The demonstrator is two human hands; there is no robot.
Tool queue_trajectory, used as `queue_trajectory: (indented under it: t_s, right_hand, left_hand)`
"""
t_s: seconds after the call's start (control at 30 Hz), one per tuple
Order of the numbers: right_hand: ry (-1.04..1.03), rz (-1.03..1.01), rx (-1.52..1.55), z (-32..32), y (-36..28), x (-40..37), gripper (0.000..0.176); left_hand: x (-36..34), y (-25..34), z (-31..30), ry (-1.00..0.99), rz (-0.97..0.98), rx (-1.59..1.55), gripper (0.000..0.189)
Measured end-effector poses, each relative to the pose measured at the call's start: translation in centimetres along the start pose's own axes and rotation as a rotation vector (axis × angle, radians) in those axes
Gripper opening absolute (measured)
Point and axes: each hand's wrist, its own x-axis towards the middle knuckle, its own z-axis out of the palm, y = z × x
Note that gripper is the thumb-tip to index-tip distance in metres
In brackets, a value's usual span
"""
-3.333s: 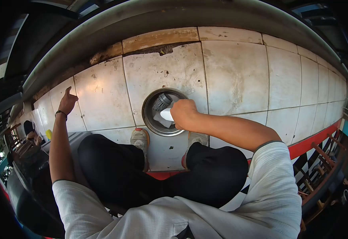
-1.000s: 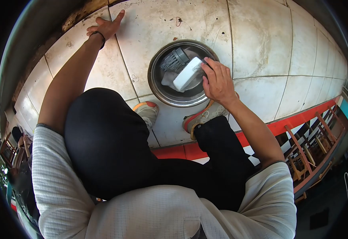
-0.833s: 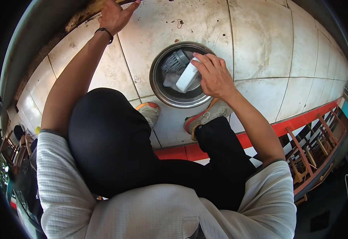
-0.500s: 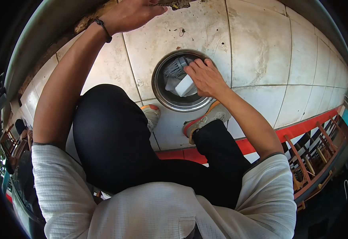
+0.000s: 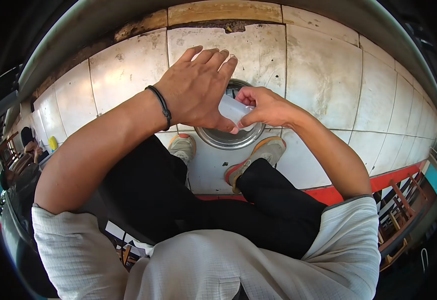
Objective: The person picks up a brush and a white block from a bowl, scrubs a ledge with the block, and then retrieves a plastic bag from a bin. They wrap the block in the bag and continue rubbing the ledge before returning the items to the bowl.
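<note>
My right hand [image 5: 266,106] pinches a white bar of soap [image 5: 234,110] and holds it above a round metal basin [image 5: 231,138] on the tiled floor. My left hand [image 5: 198,90], with a black band on its wrist, is spread flat in front of the soap, its thumb touching the bar's lower edge. The hands hide most of the basin's inside, so the brush seen earlier does not show. My two shoes [image 5: 181,146] stand at the basin's near rim.
White floor tiles [image 5: 323,75] stretch all round, with a cracked brown edge strip [image 5: 213,12] beyond. A red painted border [image 5: 393,177] runs at the near right, above wooden chairs [image 5: 403,215] below. Other people [image 5: 28,145] are at the far left.
My right hand lifted the soap out of the basin. My left hand left the tiles at the far left and came across to meet the soap.
</note>
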Motion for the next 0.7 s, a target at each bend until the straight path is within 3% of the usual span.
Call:
queue_trajectory:
  t_s: [0.1,0.13,0.23,0.27,0.37,0.5,0.53,0.7]
  right_hand:
    - [0.017,-0.117,-0.049,-0.8,-3.8,-1.1,0.045]
    - [-0.001,-0.136,0.002,-1.1,-3.9,-1.1,0.048]
    - [0.009,-0.124,-0.018,-1.9,-5.0,-1.7,0.056]
    - [0.016,-0.102,-0.009,-2.2,-4.9,-2.0,0.069]
    - [0.270,-0.239,-0.354,-1.9,-5.6,-3.9,0.079]
    - [0.531,-0.628,-0.703,-0.7,-5.2,-5.6,0.089]
    - [0.635,-0.828,-0.770,-0.3,-5.1,-5.5,0.075]
    - [0.724,-1.000,-0.930,0.5,-4.8,-4.8,0.041]
  left_hand:
    - [2.5,1.0,-2.6,-0.548,-0.102,-0.079,0.102]
    - [3.0,1.1,-3.1,-0.567,-0.099,-0.103,0.090]
    - [2.6,0.8,-1.7,-0.473,-0.201,-0.193,0.082]
    - [2.5,0.6,-1.6,-0.481,-0.171,-0.169,0.084]
    - [2.5,0.6,-2.2,-0.503,-0.198,-0.128,0.083]
    - [1.7,-0.5,-2.3,-0.439,-0.278,-0.204,0.080]
    - [1.5,-1.0,-2.4,-0.444,-0.287,-0.219,0.080]
    - [0.4,-2.3,-3.0,-0.459,-0.330,-0.297,0.081]
